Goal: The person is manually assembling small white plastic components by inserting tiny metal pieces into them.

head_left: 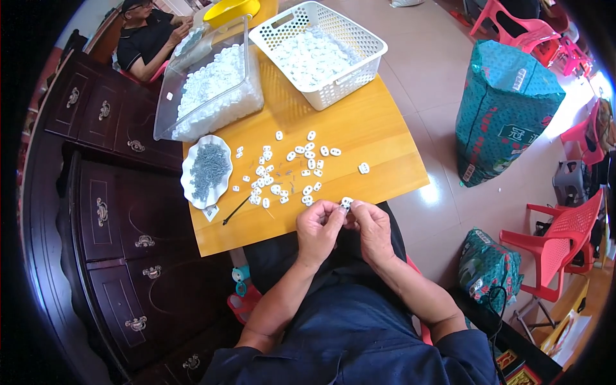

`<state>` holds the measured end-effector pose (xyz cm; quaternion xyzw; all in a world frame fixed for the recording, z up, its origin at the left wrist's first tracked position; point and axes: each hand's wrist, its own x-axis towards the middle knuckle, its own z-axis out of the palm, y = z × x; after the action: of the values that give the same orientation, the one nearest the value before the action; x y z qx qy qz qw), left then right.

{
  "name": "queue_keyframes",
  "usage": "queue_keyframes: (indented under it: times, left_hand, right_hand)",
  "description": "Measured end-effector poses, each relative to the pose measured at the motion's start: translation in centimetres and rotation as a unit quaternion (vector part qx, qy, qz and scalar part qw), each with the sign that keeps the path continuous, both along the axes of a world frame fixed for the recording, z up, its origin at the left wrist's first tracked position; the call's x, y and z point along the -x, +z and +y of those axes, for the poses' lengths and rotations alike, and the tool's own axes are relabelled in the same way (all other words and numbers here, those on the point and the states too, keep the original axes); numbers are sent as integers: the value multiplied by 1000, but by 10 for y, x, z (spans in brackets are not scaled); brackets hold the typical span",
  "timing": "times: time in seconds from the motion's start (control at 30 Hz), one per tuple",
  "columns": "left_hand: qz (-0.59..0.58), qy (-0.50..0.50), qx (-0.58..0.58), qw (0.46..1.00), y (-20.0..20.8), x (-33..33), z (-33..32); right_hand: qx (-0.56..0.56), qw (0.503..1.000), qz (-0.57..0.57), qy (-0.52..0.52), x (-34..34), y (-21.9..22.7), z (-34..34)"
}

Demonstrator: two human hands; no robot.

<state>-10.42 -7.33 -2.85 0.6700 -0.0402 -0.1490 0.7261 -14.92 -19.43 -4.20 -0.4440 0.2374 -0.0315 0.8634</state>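
At the table's near edge, my left hand [319,232] and my right hand [375,232] meet, thumbs and fingertips pinched around a small white plastic piece with dark holes [346,201]. My fingers cover its lower part, and whether a screw is in it I cannot make out. Loose white two-holed pieces [276,189] lie scattered beyond my hands, with small grey screws [292,172] among them. One assembled-looking white piece [364,168] sits apart on the right. A scalloped white dish [187,181] at the left holds a heap of grey screws [210,172].
On the wooden table [398,154] stand a clear plastic bin [253,96] and a white perforated basket [350,86], both holding white pieces. A thin black rod [237,210] lies near the dish. Dark cabinets [106,212] flank the left; a teal bag [497,122] stands right. Another person [151,38] sits far left.
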Motion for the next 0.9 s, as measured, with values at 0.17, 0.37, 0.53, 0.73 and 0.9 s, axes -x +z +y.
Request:
queue_keyframes:
  times: [0.17, 0.37, 0.53, 0.73, 0.9]
  left_hand:
    - [6, -9, -11, 1000, 1, 0, 0]
    - [-28, -48, -45, 997, -2, -2, 7]
    - [-24, -51, -51, 997, 1, -2, 9]
    - [-16, -24, -23, 999, 1, -1, 4]
    - [-2, -13, -11, 1000, 1, 0, 3]
  right_hand:
    - [12, 1000, -7, 4, 1, 0, -1]
    - [8, 1000, -7, 9, 0, -1, -3]
    - [12, 1000, -14, 16, 0, 0, -4]
    - [7, 1000, -13, 16, 1, 2, -3]
    - [8, 1000, -13, 17, 1, 1, -2]
